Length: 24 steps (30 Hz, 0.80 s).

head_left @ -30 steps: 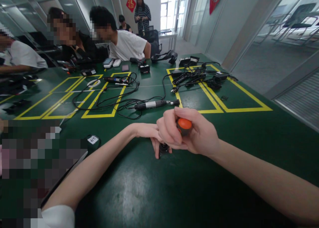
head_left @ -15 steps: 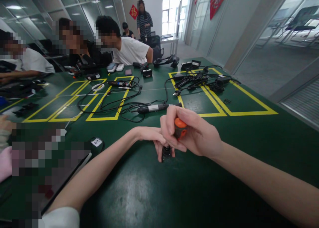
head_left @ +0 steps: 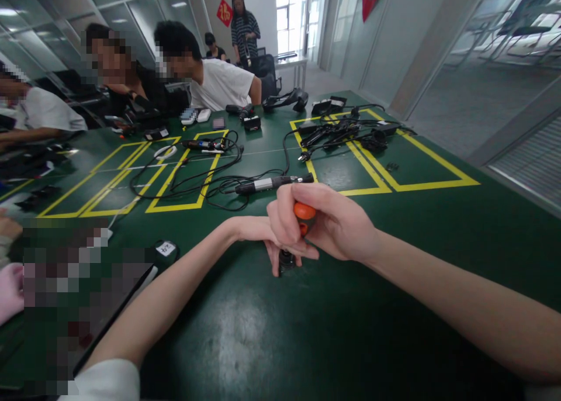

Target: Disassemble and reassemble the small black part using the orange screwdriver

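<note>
My right hand (head_left: 326, 228) is closed around an orange-topped screwdriver handle (head_left: 303, 212), held upright over a small black part (head_left: 286, 261) on the green table (head_left: 333, 325). My left hand (head_left: 263, 234) lies behind and under the right one, its fingers pinching that black part against the table. Most of the left hand's fingers are hidden by the right hand. The screwdriver's shaft is hidden between the hands.
A black and silver electric tool (head_left: 267, 183) with tangled cables lies just beyond my hands. Chargers and cables (head_left: 346, 133) lie in a yellow-taped box at right. A small black labelled device (head_left: 164, 250) sits left. Several people sit at the far left side.
My right hand has turned slightly on the screwdriver, so less of the orange top shows. Both hands stay on the same spot; the view has shifted a little.
</note>
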Motion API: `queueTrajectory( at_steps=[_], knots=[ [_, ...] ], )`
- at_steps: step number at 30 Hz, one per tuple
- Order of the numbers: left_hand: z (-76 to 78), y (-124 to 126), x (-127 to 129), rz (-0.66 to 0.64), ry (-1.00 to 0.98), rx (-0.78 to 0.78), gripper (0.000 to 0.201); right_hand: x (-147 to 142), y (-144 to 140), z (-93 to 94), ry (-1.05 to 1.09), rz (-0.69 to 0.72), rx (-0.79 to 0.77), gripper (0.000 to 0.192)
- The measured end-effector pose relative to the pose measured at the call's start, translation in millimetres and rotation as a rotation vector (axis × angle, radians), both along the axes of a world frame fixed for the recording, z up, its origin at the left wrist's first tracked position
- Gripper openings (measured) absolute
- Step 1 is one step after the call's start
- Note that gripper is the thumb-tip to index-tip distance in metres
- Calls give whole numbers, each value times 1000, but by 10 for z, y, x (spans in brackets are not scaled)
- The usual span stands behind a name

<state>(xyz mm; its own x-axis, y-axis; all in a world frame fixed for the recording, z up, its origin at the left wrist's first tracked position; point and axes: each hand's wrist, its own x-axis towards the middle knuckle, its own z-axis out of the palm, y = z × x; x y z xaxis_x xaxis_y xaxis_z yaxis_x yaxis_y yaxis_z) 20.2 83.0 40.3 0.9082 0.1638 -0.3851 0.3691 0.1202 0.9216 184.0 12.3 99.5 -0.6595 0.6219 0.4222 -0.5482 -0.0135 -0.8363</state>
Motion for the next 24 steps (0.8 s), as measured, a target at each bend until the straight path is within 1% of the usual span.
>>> queueTrajectory(
  at_steps=[2,3,6,8,9,11,14,17,20,22,24],
  knots=[
    [-47,20,-17,-21,3,9,31,4,6,5,-7,17,-12,46],
    [-75,31,-23,-27,-12,8,31,7,5,8,-2,19,-20,46],
    [-133,50,-30,-23,-42,-26,29,14,-6,25,32,-2,-30,34],
    [-136,52,-24,-18,-48,-48,27,15,-11,36,47,-19,-40,25],
    [-130,51,-20,-25,-51,-54,26,14,-12,39,47,-25,-42,23],
    [-117,51,-14,-47,-52,-53,27,10,-9,41,38,-31,-34,28],
    [-135,67,-14,-64,-50,-62,28,9,-2,34,7,-31,-23,44],
    [-201,100,-19,-69,-76,-98,27,18,-6,29,-12,-17,-25,47],
    [-246,117,-17,-77,-79,-109,26,28,-22,40,6,-18,-30,38],
    [-237,106,-12,-59,-70,-87,26,26,-30,51,19,-26,-38,29],
    [-205,84,-6,-33,-66,-61,25,17,-32,53,28,-39,-39,25]
  ],
)
